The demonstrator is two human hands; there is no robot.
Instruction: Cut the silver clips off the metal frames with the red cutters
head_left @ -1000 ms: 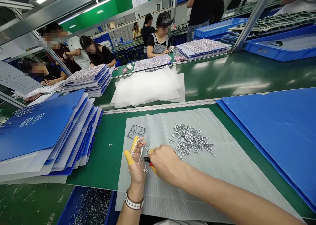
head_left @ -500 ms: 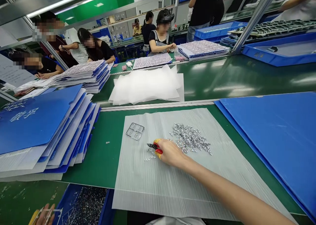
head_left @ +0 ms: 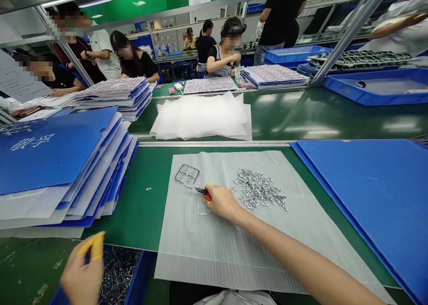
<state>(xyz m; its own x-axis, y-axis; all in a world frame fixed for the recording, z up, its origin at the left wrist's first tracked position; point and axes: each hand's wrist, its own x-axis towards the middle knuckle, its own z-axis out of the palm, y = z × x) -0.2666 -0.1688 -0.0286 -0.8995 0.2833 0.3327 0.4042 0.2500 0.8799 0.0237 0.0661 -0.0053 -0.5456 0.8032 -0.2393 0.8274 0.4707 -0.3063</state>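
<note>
Your right hand [head_left: 221, 202] held red-handled steel side cutters [head_left: 201, 191] | flat silver metal frame [head_left: 187, 176] lay just ahead-left, long axis crosswise, right hand nearer | your left hand [head_left: 82, 274] stood well apart, grip indeterminable

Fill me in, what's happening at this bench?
A person at a green workbench holds red-handled snips in the right hand, over a translucent ribbed plastic sheet. On the sheet lie a small metal frame, a pile of small silver metal pieces and a few loose pieces below the snips. The left hand, with yellow finger cots, is at a blue bin of metal bits. Co-workers sit farther along the bench.
</note>
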